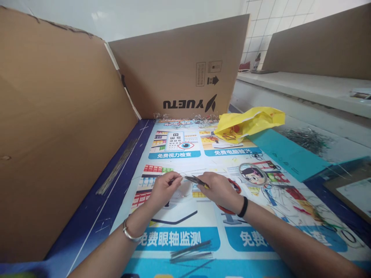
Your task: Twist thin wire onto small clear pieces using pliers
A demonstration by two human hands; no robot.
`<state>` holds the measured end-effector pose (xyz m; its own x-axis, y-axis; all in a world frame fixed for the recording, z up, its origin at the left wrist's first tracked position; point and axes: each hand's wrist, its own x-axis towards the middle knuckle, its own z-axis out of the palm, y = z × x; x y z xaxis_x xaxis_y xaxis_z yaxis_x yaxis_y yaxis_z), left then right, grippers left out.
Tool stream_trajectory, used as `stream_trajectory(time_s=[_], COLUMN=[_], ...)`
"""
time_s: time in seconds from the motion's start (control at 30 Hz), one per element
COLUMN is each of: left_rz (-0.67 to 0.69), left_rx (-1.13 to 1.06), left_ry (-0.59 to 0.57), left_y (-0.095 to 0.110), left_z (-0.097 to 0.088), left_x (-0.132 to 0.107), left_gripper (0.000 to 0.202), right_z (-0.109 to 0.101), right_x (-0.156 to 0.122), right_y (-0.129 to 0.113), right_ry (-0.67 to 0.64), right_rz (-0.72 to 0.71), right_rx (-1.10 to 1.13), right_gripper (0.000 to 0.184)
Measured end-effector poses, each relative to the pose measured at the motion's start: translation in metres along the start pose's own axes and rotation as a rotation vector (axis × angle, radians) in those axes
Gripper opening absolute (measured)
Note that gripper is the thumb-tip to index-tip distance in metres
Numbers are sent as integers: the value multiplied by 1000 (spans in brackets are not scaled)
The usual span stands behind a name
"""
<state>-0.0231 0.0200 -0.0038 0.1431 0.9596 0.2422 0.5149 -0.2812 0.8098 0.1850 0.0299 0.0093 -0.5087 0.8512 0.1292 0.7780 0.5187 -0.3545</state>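
Note:
My left hand (165, 189) is closed in a pinch on a thin wire (183, 175) above the printed sheet. Wrapped around a pair of pliers (196, 180), my right hand (222, 191) points the dark narrow jaws left, close to the left fingertips. The jaws meet the wire or lie right beside it; I cannot tell which. A bit of yellow handle shows under the right fingers. Red-orange looped handles (235, 186) show beside and below the right hand, and the rest of that tool is hidden.
Cardboard panels (174, 69) stand at the back and left. Straight wire bundles lie left (117, 168) and at the front (191, 251). A yellow bag (252, 120), a teal panel (286, 154) and a wire tangle (307, 141) are at right. Loose wires and loops lie around a round picture (253, 173).

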Motion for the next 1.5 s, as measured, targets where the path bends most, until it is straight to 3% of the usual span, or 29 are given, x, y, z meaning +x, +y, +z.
stream_trajectory(time_s=[0.37,0.87,1.07,1.33,1.5], left_rz=[-15,-138,-169,-217,-202], left_rx=[-43,-324,-421,-443,-470], left_ry=[-38,-23,-24,75,110], left_y=[0,-5,2,10,19], left_z=[1,3,4,8,6], left_x=[1,2,0,2,-13], left_gripper=[17,18,24,25,27], right_z=[-3,-6,-5,-7,-6], right_x=[0,2,4,4,1], right_y=[0,4,8,11,7], right_ry=[-28,-6,-21,-57,-61], right_rz=[25,64,68,41,-13], right_rx=[4,173,237,295,276], right_gripper=[16,15,17,17,19])
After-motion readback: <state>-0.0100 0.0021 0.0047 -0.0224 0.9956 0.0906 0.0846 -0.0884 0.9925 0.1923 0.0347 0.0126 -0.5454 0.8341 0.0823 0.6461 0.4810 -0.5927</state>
